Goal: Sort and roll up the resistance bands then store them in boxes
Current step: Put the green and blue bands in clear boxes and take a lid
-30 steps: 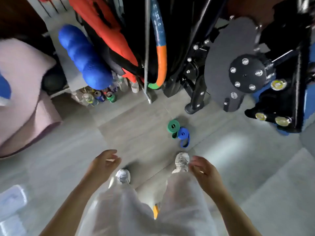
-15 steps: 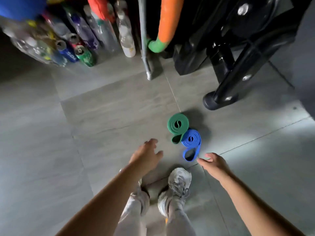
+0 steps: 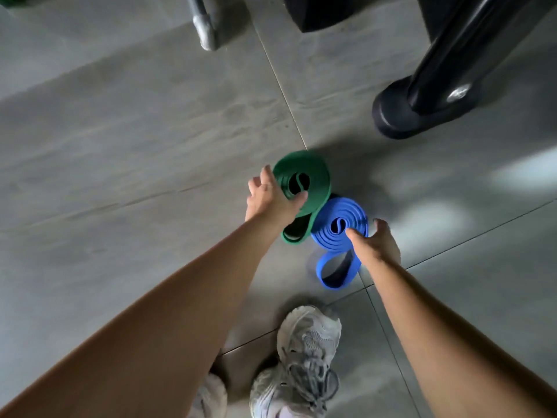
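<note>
both hands have come down onto the rolls. half a second ago they hovered short of them with fingers spread, and now each has hold of one. the left hand (image 3: 272,197) grips the green band (image 3: 316,173), its thumb laid across the top of the coil by the hollow centre and its fingers reaching round the far edge. the right hand (image 3: 373,242) holds the blue band (image 3: 331,211) the same way, thumb on the coil's face and fingers curled round its outer side. the view has also dropped closer to the floor (image 3: 150,146), so the person seems to be bending low.

both bands lie on the floor near the black machine foot (image 3: 401,116), on the person's side of it and apart from it. the two coils touch, the green one farther left of the foot and the blue one farther toward the near side. each trails a loose loop, so the rolling looks done but not tight. i judge this to be the pickup for storing. no box is in view, so the carry is yet to come, and the loose tails could let the coils unwind once lifted.
</note>
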Motion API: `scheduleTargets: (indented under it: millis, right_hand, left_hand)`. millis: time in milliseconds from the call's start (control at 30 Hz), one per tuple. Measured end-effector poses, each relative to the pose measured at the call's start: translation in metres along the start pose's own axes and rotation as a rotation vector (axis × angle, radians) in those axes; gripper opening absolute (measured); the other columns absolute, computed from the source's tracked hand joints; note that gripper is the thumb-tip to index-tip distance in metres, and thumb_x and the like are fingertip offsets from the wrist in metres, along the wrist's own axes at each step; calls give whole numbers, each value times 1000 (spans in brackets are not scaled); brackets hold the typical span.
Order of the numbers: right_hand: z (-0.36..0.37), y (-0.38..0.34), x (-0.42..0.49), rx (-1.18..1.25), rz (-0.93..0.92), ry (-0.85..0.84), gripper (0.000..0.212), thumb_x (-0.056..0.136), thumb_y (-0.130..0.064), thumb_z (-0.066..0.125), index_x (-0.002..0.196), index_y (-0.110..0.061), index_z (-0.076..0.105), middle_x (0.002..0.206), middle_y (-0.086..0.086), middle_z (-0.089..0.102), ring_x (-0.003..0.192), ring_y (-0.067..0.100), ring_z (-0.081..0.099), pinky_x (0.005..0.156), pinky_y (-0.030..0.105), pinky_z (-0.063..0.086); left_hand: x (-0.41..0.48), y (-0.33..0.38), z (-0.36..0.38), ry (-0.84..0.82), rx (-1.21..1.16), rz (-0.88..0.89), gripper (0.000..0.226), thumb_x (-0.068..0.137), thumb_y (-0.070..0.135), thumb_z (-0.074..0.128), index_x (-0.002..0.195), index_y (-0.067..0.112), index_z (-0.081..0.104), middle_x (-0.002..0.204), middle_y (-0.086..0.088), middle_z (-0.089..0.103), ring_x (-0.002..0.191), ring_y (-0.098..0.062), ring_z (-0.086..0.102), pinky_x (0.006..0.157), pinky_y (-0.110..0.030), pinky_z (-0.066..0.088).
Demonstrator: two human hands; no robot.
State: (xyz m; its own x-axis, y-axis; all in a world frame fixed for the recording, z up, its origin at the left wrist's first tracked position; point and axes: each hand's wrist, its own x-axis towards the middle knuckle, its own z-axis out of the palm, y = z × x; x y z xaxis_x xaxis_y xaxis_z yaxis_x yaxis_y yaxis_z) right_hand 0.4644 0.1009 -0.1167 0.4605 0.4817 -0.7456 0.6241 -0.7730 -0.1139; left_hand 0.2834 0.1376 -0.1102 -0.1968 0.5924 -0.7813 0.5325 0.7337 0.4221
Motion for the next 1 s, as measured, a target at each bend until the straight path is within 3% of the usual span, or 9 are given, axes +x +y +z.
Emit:
scheduleTargets:
  millis: [100,267,333,433,500,767,900,1000]
  right_hand:
    - [9,-3,5,-36,-57,12,52,87,-41,58,130,-15,43,126,14,59,114,35,54,89,36,42]
    - [15,-6,11,-19,-29,67,50,86,-41,55,126,-16,43,118,14,62,107,35,56,84,36,41]
    - [18,-3,12,-15,-33,78,50,86,-43,55,128,-17,42,117,14,62,106,36,56,83,37,42]
    - [21,0,10,-1,-42,81,50,87,-45,54,127,-20,42,116,14,62,106,36,56,83,37,42]
    - [22,2,11,6,-46,80,49,87,-45,53,127,-20,42,115,14,63,105,36,56,82,37,41]
    - [24,1,15,76,-49,70,51,84,-43,57,127,-21,42,112,14,64,100,37,60,85,37,48]
    - [24,2,16,-12,-131,52,55,88,-37,56,136,-19,35,114,18,63,97,39,62,85,45,51]
    - [21,4,18,19,-181,39,57,86,-31,60,136,-17,37,116,17,62,99,40,62,82,51,53]
  left_hand:
    - [11,3,9,72,-32,-15,61,88,42,54,139,26,26,128,-10,39,108,-38,52,84,-38,44]
    - [28,12,15,87,-6,-64,64,81,49,58,134,26,30,121,-8,38,108,-40,50,85,-45,49]
    - [28,20,19,72,12,-84,83,74,54,65,139,24,22,127,-7,34,116,-40,44,85,-41,45]
    - [19,24,28,33,105,-35,126,59,61,76,148,26,-6,142,-5,20,125,-39,32,96,-44,39]
    - [18,22,32,20,163,-17,137,56,57,81,147,26,-18,148,-6,11,126,-38,29,99,-44,38]
    - [17,17,33,-10,304,14,138,62,31,83,142,26,-30,154,-6,-8,129,-38,24,89,-38,44]
    - [20,13,32,27,347,81,132,60,27,81,146,23,-19,142,-9,13,116,-33,31,70,-31,45]
    - [22,5,20,39,382,142,128,59,30,82,148,24,-10,139,-8,18,117,-34,32,67,-31,42]
